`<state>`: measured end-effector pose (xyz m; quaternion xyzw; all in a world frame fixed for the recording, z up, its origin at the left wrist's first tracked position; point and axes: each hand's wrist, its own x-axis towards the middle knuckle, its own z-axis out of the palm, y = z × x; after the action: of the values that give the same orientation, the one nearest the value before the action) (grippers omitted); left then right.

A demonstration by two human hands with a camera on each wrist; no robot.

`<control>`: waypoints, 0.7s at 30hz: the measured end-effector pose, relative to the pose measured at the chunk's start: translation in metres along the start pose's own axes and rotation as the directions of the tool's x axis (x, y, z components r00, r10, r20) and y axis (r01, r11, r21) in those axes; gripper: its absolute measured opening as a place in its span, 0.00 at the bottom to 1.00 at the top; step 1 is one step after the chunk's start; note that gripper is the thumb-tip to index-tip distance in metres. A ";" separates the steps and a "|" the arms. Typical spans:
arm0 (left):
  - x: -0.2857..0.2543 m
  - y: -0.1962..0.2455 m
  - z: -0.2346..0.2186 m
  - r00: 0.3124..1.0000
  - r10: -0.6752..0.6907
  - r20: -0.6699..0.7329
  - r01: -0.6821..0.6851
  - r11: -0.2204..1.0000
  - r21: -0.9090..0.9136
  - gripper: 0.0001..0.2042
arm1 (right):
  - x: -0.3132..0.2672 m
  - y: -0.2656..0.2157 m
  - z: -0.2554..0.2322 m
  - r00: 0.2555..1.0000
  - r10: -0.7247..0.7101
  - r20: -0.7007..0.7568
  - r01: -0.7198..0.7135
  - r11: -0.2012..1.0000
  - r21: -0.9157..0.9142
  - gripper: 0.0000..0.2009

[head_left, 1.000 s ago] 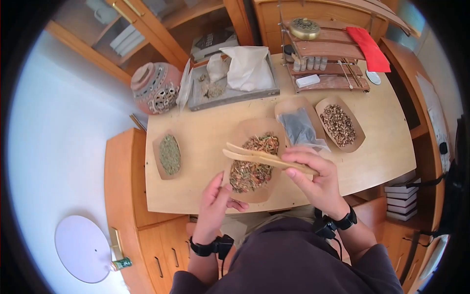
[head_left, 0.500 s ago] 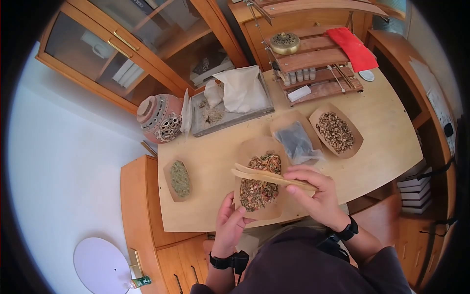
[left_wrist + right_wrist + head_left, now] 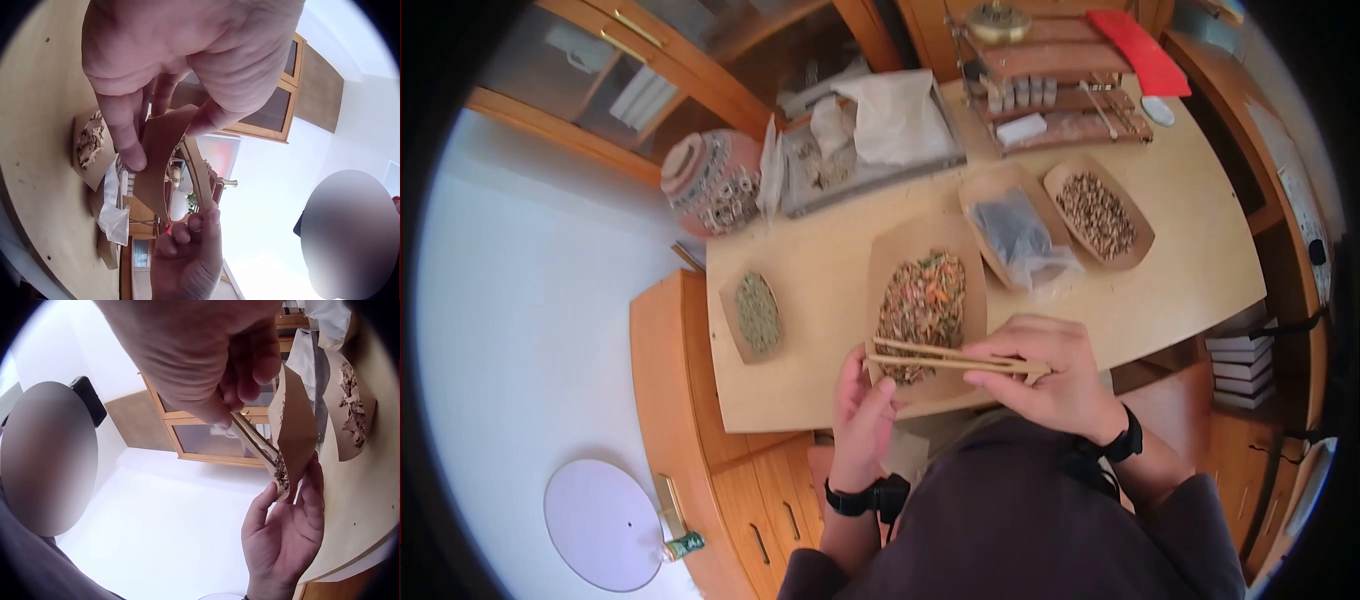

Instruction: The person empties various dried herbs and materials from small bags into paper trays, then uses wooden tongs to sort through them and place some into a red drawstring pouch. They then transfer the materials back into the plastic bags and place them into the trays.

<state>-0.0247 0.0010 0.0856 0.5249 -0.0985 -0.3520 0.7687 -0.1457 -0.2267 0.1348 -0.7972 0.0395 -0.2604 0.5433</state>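
In the head view, my left hand grips the near left corner of a brown paper tray, thumb on the inside and fingers beneath. The tray carries a dried, shredded mix with orange and green bits. In the wrist views the tray is held up off the table. My right hand pinches light wooden tongs between thumb and fingers, over the tray's near end. The tips of the tongs point into the mix in the right wrist view, close to my left thumb.
Three more paper trays stand around: dried green herb at left, a dark bag and brown pieces at right. Behind are a clay pot, a grey tray with white cloth, and a wooden rack.
My left hand, beside the tray one second ago, has come to grip its corner. The right hand has brought the tongs nearer the tray's near end. The head view has shifted.
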 end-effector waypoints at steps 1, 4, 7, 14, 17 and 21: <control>-0.001 0.002 0.003 1.000 0.007 -0.001 -0.007 1.000 0.000 0.27 | 0.000 -0.001 0.003 1.000 -0.010 0.007 0.010 1.000 -0.011 0.10; -0.004 0.000 -0.004 0.999 0.011 -0.043 -0.010 1.000 0.028 0.28 | 0.001 0.001 0.011 0.999 -0.030 -0.014 0.029 0.999 -0.041 0.10; -0.009 -0.001 -0.015 0.998 0.006 -0.066 -0.001 0.997 0.083 0.28 | 0.003 0.003 0.013 0.998 -0.033 -0.045 0.028 0.993 -0.111 0.09; -0.016 -0.006 -0.023 0.999 0.010 -0.040 -0.008 0.999 0.053 0.29 | 0.012 0.007 0.015 0.994 0.027 -0.108 -0.046 0.983 -0.178 0.08; -0.015 -0.007 -0.019 1.000 0.012 -0.013 -0.012 1.000 -0.013 0.29 | 0.015 0.006 0.018 0.990 0.056 -0.130 -0.076 0.985 -0.155 0.07; -0.013 -0.008 -0.019 1.000 -0.018 -0.024 0.015 0.993 -0.117 0.29 | 0.014 0.004 0.021 0.997 0.040 -0.071 -0.049 0.990 -0.134 0.09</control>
<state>-0.0275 0.0214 0.0730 0.4841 -0.0637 -0.3569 0.7964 -0.1229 -0.2159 0.1305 -0.8217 0.0935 -0.2719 0.4920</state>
